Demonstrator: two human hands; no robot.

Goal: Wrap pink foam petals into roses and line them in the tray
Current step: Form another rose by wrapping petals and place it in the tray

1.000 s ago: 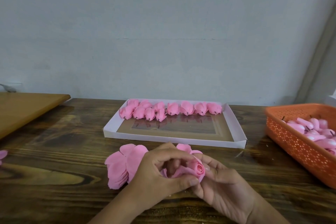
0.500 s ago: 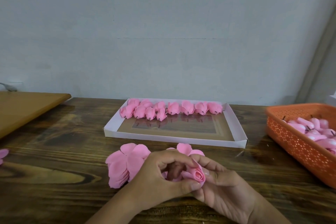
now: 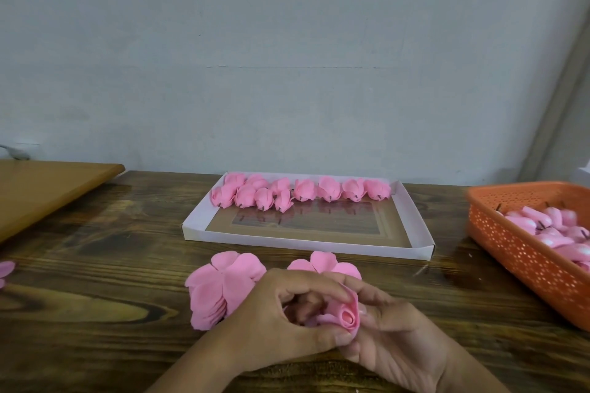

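Hands (image 3: 335,329) pinch soft curled foam rose (image 3: 346,317) over grainy wood.

left hand (image 3: 281,325): fingers curled, thumb pinching | right hand (image 3: 396,338): palm up, fingers curled, gripping

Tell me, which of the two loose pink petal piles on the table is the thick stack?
The left pile of pink foam petals, beside the left hand: many layers show along its edge. The other petal pile, behind both hands, looks thin.

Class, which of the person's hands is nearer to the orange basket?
Right. The right hand lies on the basket's side of the rose, apart from the orange basket; the left hand is farther, beyond the right.
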